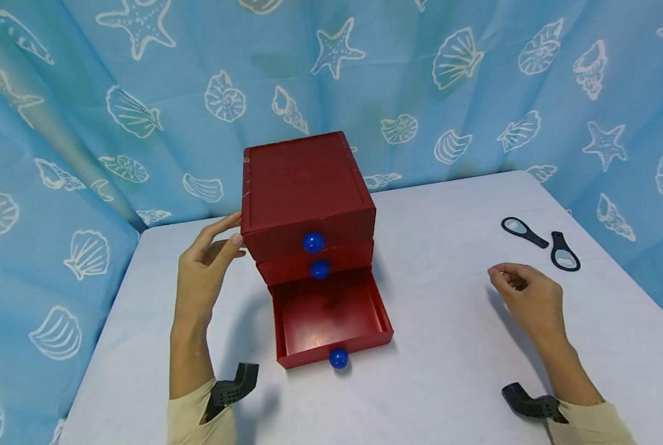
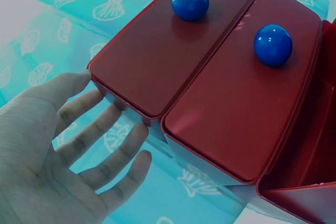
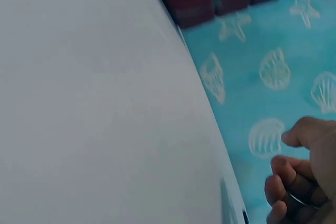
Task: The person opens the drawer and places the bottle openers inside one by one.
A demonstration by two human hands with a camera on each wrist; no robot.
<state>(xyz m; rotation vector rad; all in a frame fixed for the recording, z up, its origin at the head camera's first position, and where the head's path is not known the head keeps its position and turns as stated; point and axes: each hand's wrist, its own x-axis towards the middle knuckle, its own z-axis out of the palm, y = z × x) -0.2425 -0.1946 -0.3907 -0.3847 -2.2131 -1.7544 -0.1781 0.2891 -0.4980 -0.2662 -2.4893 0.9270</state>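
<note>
A dark red drawer cabinet point(image 1: 303, 179) with blue ball knobs stands on the white table. Its bottom drawer point(image 1: 331, 315) is pulled out, and the part of its inside that shows is bare. The two upper drawers are in. My left hand point(image 1: 203, 272) is at the cabinet's left side, its thumb at the front edge of the top drawer point(image 2: 157, 51) and its fingers spread along the side. Over the table to the right, my right hand point(image 1: 532, 303) hovers with loosely bent fingers and holds nothing. Nearest to it lie two small black-handled magnifying glasses.
One magnifying glass point(image 1: 523, 232) lies slanted at the table's right side, the other magnifying glass point(image 1: 565, 252) just beside it near the edge. A blue curtain point(image 1: 287, 74) with white shell patterns hangs behind the table point(image 1: 437, 259) and along both sides.
</note>
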